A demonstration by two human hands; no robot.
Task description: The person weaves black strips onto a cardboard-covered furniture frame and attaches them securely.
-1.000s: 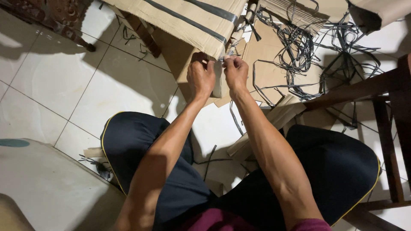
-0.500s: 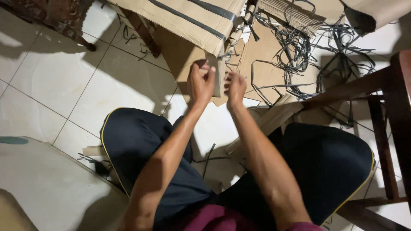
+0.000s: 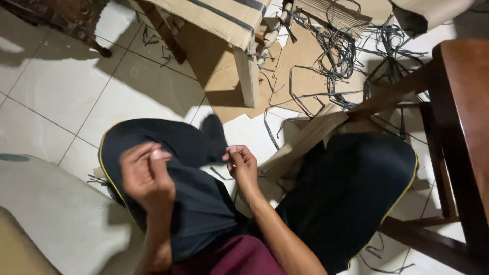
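**Both hands back at the lap, cardboard piece stands ahead**

Left hand (image 3: 146, 175) is over the left thigh, fingers curled in with thumb against the fingertips. It looks like a pinch, but motion blur hides what, if anything, is in it. Cannot tell.

Right hand (image 3: 242, 165) is between the knees, just above the white tile floor (image 3: 66, 86). Fingers half-curled, thumb and forefinger close together. A thin dark sliver shows near the fingertips; too small to say whether it is held or just lying on the tile behind.

The upright cardboard strip (image 3: 248, 76) hangs from the corner of the big folded cardboard sheet (image 3: 216, 18), long axis roughly vertical in view, running away from the person. It lies straight ahead of the hands and well apart from both. The right hand is nearer, almost directly below it; the left is offset to the side.

Around it:
- tangle of grey plastic strapping (image 3: 351, 51) on flat cardboard, to the right of the strip
- cardboard offcuts (image 3: 300, 142) by the right knee
- wooden chair frame (image 3: 453, 127) at far right
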